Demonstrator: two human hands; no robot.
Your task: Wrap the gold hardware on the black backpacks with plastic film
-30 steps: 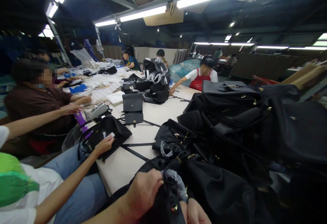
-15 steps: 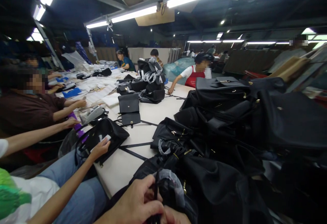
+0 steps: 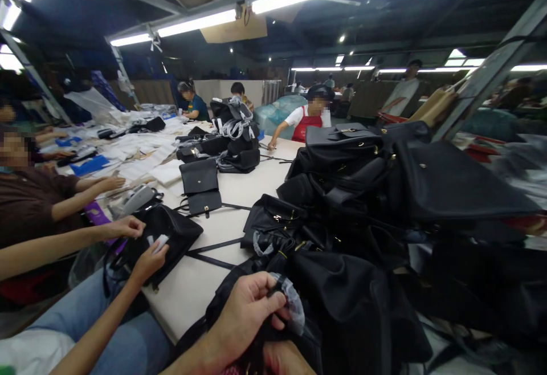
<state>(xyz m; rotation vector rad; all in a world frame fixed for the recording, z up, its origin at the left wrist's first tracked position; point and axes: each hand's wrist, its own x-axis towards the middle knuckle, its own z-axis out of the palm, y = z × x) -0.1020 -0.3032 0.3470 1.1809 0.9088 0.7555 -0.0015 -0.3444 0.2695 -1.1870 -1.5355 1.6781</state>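
At the lower middle, my left hand (image 3: 252, 309) has its thumb and fingers pinched on a thin black strap (image 3: 277, 285). Right beside these fingers curves a handle loop wrapped in clear plastic (image 3: 296, 309), on a black bag (image 3: 346, 301) lying in front of me. Below, at the bottom edge, is my right hand (image 3: 287, 359), closed close under the left one against dark material. Its fingertips are largely hidden, so what it grips cannot be made out.
Black bags (image 3: 342, 161) with gold fittings are heaped to the right. One bag (image 3: 200, 184) lies flat on the pale table (image 3: 252, 190). At left, a co-worker's hands (image 3: 149, 255) hold something white by a black bag. Another person (image 3: 305, 118) in a red apron leans over the far side.
The view has turned to the right. My left hand has risen slightly and now pinches the strap beside the wrapped loop. The neighbouring co-worker's far hand has moved closer to their bag.
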